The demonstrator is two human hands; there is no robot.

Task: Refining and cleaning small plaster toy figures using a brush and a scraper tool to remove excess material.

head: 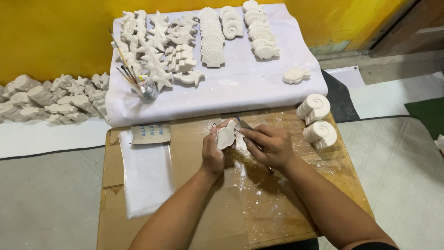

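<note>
My left hand [212, 153] holds a small white plaster figure [226, 136] upright over a cardboard-covered low table [185, 217]. My right hand [268, 144] grips a thin metal blade tool [242, 124] and presses its tip against the figure's upper right edge. White dust and scrapings lie on the cardboard under both hands. Two stacks of white snail-shell plaster pieces [317, 120] stand just right of my right hand.
A white cloth [249, 83] at the table's far side carries rows of plaster stars, scallop shells, snail shells and fish, plus a cup of brushes [147, 88]. Clear plastic bags [145, 173] lie at left. More plaster pieces [51, 99] pile on the floor by the yellow wall.
</note>
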